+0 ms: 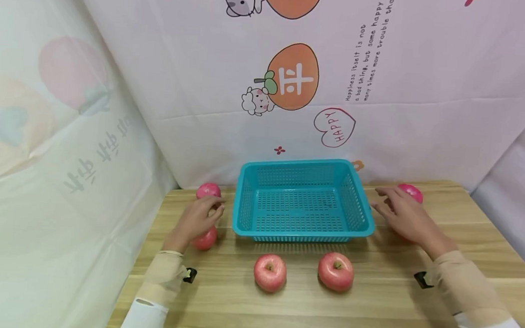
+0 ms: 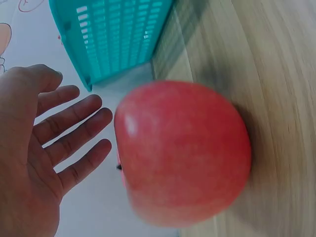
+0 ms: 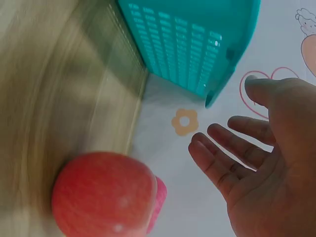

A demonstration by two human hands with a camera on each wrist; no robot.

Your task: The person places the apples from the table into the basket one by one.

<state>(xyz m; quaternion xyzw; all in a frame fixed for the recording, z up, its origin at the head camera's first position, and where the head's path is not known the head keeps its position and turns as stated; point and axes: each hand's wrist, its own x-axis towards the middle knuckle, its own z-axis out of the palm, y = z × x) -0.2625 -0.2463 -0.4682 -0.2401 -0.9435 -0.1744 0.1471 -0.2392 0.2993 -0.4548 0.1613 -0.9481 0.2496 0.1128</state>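
Observation:
My left hand point(image 1: 198, 217) hovers over a red apple point(image 1: 205, 238) left of the basket, fingers loosely spread and holding nothing. That apple point(image 2: 182, 153) fills much of the left wrist view, apart from the fingertips. A pink round thing point(image 1: 209, 190) sits just behind it. On the basket's other side my right hand point(image 1: 404, 216) is held above another apple point(image 3: 103, 193), mostly hidden by the hand in the head view. Its fingers are extended with nothing in them. Behind it lies a second pink round thing point(image 1: 411, 192). A turquoise plastic basket point(image 1: 301, 235) stands between the hands, nothing inside.
Two more red apples, a left one point(image 1: 270, 273) and a right one point(image 1: 336, 272), stand in front of the basket on the wooden table point(image 1: 298, 321). A printed white cloth point(image 1: 195, 74) hangs close behind the basket, and another cloth point(image 1: 60, 232) borders the left side.

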